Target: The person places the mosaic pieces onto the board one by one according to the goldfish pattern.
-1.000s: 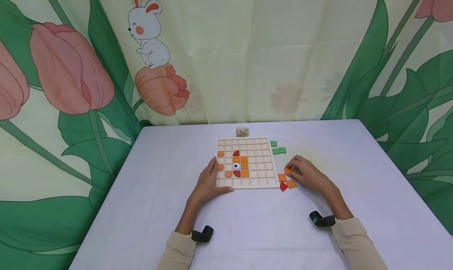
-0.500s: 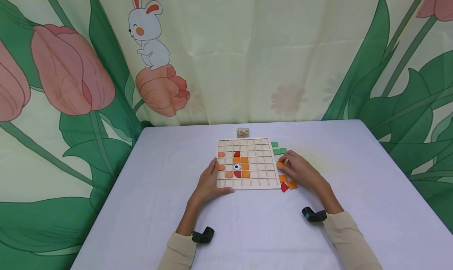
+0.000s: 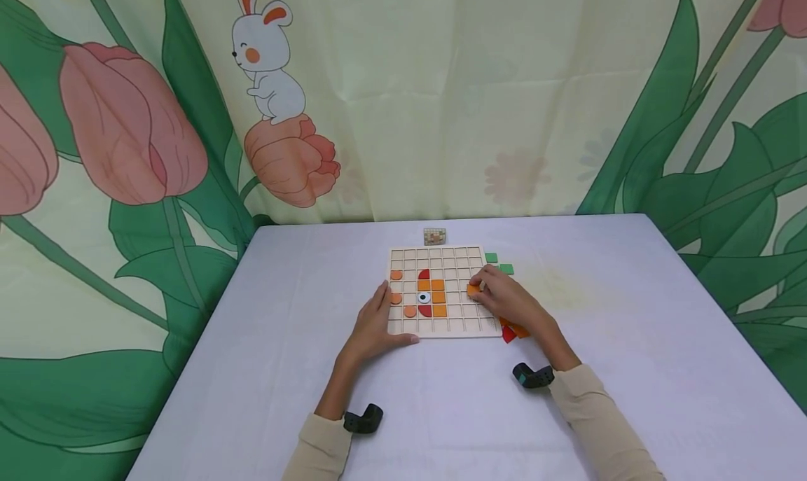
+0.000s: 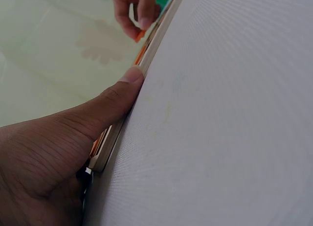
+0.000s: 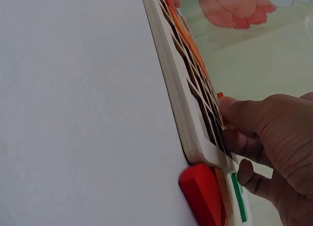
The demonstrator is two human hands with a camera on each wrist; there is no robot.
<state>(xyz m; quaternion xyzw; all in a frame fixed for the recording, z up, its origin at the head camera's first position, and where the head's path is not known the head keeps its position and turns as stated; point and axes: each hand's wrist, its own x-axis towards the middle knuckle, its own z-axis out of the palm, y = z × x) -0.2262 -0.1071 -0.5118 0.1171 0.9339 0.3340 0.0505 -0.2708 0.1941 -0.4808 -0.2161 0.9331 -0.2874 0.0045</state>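
My L hand (image 3: 372,327), fingers extended, thumb spread, touches the near-L corner of the grid board (image 3: 460,274); its cells hold peach discs (image 3: 410,311), red pcs (image 3: 425,311), an eye tile (image 3: 424,297) & orange sqs (image 3: 438,297). My R hand (image 3: 506,299) pinches an orange tile (image 3: 472,290) over the board's R side.

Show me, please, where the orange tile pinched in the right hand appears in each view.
Head: the orange tile is right of centre, below mid-height, in the right hand.
Left wrist: near the top, slightly left of centre, the orange tile.
Right wrist: right of centre, apparently just a sliver of the orange tile at the fingertips.
Shared landmark: the wooden board.
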